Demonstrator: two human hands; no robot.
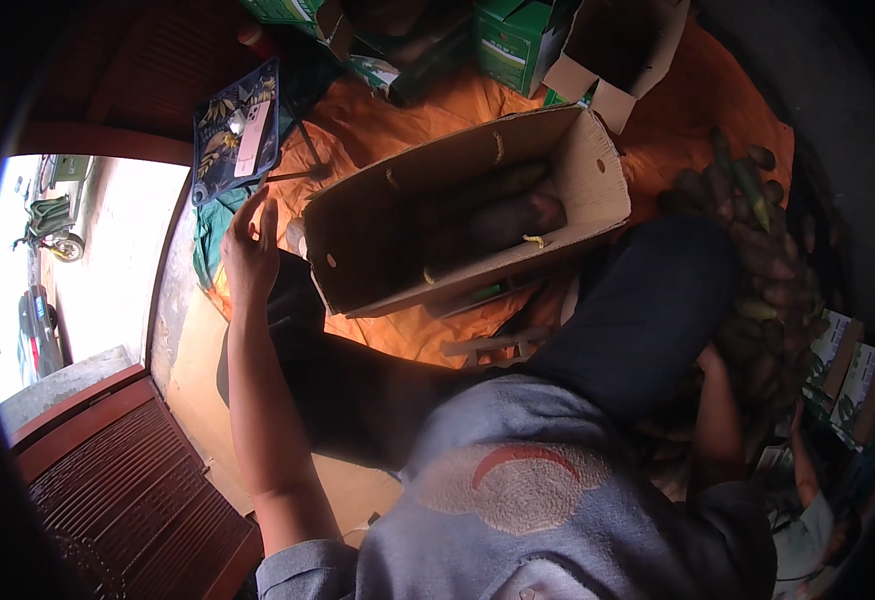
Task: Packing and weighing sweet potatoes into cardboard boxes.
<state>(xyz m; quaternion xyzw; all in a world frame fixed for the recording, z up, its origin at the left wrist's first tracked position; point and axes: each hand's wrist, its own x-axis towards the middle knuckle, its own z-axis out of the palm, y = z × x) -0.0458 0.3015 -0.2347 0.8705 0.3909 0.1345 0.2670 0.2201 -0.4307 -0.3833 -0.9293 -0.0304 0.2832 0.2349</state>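
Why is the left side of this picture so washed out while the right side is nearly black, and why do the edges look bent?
Head view: daylight through the doorway blows out the street; the pile of sweet potatoes on the right sits in deep shadow; the fisheye lens bends the cardboard box edges and darkens the corners; the left hand is dim but sharp; the right hand is hidden.

Brown carton [597,190] centre — green boxes [517,40] perhaps behind

Brown box [477,215] on orange cloth [407,100], purple tubers [757,270], green cartons [512,40], blue tray [229,135] with leaf pattern.
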